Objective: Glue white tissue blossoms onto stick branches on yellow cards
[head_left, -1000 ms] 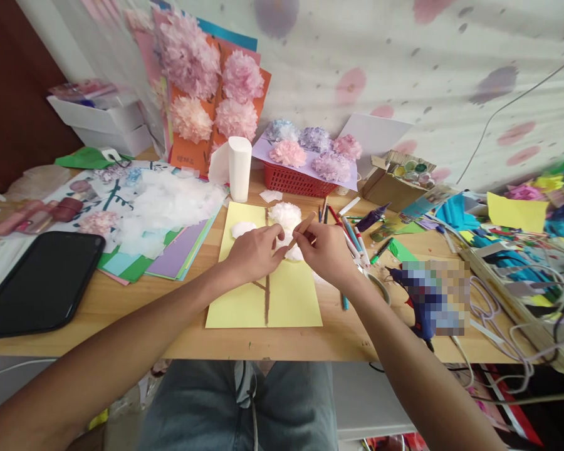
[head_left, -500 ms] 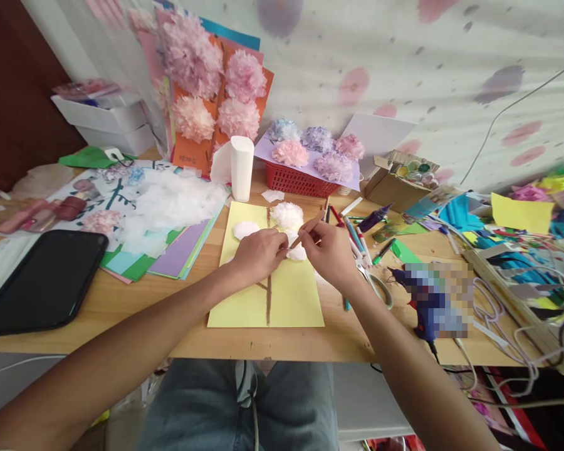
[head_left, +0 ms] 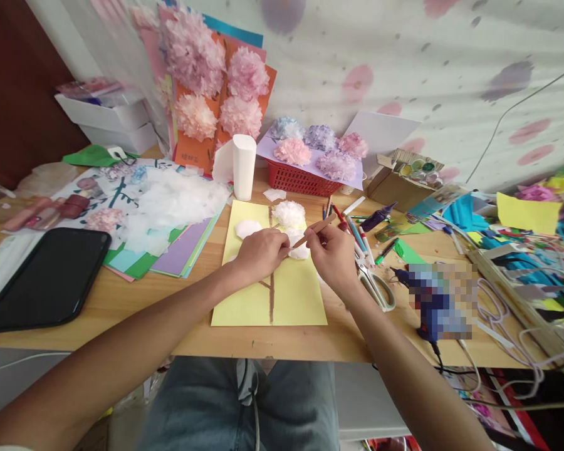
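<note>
My right hand [head_left: 333, 255] pinches a thin brown stick [head_left: 323, 223], which slants down to the left between my hands. Close to the stick's lower end, my left hand [head_left: 263, 255] is closed in a pinch; what its fingertips grip is too small to tell. Both hands are over a yellow sheet of paper [head_left: 239, 305] with a brown tree trunk drawn on it. A fluffy white tissue flower [head_left: 289, 213] is on the sheet's upper part. A flat white tissue piece [head_left: 247, 229] lies left of the trunk, and more white tissue [head_left: 301, 252] shows between my hands.
Scissors [head_left: 376, 290], scattered pens [head_left: 366, 245] and a blue glue gun [head_left: 430, 300] with cables lie to the right. At left are a black tablet [head_left: 47, 279], coloured papers [head_left: 173, 260] and white tissue [head_left: 178, 199]. A white bottle [head_left: 244, 168] and red basket [head_left: 301, 180] stand behind.
The stick in my right hand has tipped to a flatter slant, and my right hand has shifted slightly right. My left hand keeps its pinch. The whole view has moved a little.
</note>
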Action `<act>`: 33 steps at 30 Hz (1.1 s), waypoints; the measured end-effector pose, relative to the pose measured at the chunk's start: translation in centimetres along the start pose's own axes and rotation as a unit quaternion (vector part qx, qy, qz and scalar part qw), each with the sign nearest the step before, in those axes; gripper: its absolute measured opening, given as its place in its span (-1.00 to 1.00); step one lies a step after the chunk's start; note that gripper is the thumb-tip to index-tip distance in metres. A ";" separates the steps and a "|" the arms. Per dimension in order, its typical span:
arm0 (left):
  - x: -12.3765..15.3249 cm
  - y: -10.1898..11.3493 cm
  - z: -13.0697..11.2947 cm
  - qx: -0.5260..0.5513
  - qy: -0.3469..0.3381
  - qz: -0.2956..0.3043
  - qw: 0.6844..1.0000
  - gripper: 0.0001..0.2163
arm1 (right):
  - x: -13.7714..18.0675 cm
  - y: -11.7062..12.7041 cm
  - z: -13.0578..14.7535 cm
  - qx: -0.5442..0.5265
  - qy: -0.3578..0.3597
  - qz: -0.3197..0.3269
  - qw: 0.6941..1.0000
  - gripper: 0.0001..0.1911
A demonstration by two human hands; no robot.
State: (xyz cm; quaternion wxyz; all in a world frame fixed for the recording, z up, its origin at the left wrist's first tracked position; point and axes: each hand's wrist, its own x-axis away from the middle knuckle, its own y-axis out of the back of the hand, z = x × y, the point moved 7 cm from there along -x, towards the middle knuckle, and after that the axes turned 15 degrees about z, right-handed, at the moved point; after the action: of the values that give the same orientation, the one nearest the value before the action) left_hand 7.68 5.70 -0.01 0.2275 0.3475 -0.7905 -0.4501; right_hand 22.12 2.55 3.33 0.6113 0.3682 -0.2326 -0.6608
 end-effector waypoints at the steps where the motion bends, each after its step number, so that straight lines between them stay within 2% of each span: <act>1: 0.0 0.0 0.0 -0.001 0.000 0.001 1.000 -0.84 | 0.1 -0.1 0.0 0.000 0.000 -0.001 1.000 -0.76; 7: -0.1 -0.2 0.1 -0.009 0.002 0.009 1.000 -0.84 | 0.3 -0.2 1.2 0.003 0.079 0.029 0.996 -0.76; 10: -0.2 -0.3 0.1 -0.004 0.010 0.018 1.000 -0.84 | 0.4 0.3 1.8 -0.004 0.122 0.017 0.992 -0.77; 17: -0.2 -0.2 0.1 0.004 0.031 0.025 0.999 -0.83 | 1.6 1.4 1.6 -0.044 0.162 -0.052 0.984 -0.79; 23: -0.1 -0.1 0.1 0.003 0.025 0.017 1.000 -0.85 | 2.2 0.4 2.1 -0.015 0.205 -0.012 0.979 -0.79; 27: -0.1 -0.2 0.2 -0.004 0.001 -0.001 1.000 -0.84 | 2.1 0.1 1.9 -0.008 0.218 -0.020 0.976 -0.82; 33: -0.1 -0.3 0.3 -0.005 0.000 -0.005 1.000 -0.83 | 1.9 -0.4 1.6 0.000 0.225 -0.010 0.974 -0.85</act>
State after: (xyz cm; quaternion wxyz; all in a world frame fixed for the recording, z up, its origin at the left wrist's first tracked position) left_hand 7.62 5.80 -0.47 0.2265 0.3506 -0.7867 -0.4550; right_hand 20.67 0.48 3.58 0.6411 0.5098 -0.0859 -0.5672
